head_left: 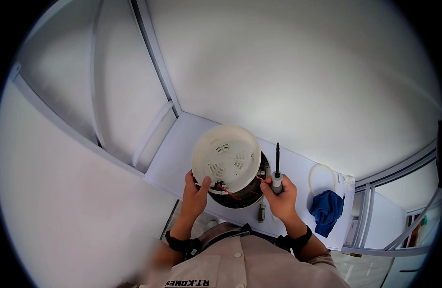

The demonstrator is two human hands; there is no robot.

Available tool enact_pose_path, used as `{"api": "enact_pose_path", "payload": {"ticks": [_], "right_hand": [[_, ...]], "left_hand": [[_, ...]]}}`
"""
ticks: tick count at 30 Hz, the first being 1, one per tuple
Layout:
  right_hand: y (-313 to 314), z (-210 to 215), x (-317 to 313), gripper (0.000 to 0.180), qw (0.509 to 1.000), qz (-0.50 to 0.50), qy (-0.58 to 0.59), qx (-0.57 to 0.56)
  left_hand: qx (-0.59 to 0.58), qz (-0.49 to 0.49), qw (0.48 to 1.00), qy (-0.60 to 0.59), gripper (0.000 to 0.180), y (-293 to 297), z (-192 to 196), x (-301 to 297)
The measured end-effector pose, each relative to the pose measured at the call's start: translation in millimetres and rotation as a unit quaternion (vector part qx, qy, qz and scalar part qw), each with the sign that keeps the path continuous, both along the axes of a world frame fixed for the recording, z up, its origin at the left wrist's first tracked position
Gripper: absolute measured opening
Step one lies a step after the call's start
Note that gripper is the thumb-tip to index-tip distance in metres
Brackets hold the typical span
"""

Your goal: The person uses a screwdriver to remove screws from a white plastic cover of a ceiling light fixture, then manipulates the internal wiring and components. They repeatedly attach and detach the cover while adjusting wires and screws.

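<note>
My left hand [196,199] grips the lower left edge of a round cream-coloured vented cover [225,156], thumb on top. The cover is tilted up over a dark round appliance body [235,199] on the table, and its far side hides much of that body. Red wires [229,193] show in the gap between the two. At the body's right, my right hand [282,194] is closed around the grey handle of a screwdriver [277,165], whose dark shaft points away from me. The right thumb and finger are also at a red wire; whether they pinch it is unclear.
A small grey part [261,213] lies near the table's front edge, just right of the appliance. Farther right are a pale ring [311,178] and a crumpled blue cloth [326,211]. White panels stand behind and left of the white table [165,163]; a metal frame [367,211] stands at right.
</note>
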State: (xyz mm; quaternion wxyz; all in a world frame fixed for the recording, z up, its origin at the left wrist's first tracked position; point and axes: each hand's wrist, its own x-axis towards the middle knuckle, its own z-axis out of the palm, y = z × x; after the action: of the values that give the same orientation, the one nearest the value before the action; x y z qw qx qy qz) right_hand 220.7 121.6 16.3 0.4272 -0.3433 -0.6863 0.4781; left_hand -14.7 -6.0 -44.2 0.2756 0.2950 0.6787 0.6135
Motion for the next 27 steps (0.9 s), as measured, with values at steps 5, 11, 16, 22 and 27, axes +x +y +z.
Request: {"api": "enact_pose_path", "payload": {"ticks": [5, 11, 16, 22, 27], "right_hand": [[-3.3, -5.0, 0.7, 0.015, 1.000, 0.011, 0.010, -0.008], [-5.1, -12.6, 2.8, 0.014, 1.000, 0.010, 0.021, -0.010], [-5.0, -15.3, 4.6, 0.014, 1.000, 0.007, 0.019, -0.018], [-3.9, -16.2, 4.5, 0.014, 1.000, -0.002, 0.018, -0.015], [-7.9, -9.6, 1.3, 0.014, 1.000, 0.001, 0.021, -0.006]], "left_hand": [[0.003, 0.006, 0.999, -0.031, 0.055, 1.0, -10.8, -9.2], [-0.026, 0.017, 0.994, -0.103, 0.050, -0.1, -9.3, -13.1], [-0.054, 0.020, 0.985, -0.162, 0.048, -2.8, -2.4, -16.3], [-0.051, 0.065, 0.983, -0.165, 0.054, -5.5, -13.6, -26.4], [-0.046, 0.097, 0.970, -0.219, 0.065, -12.7, -29.0, -37.5]]}}
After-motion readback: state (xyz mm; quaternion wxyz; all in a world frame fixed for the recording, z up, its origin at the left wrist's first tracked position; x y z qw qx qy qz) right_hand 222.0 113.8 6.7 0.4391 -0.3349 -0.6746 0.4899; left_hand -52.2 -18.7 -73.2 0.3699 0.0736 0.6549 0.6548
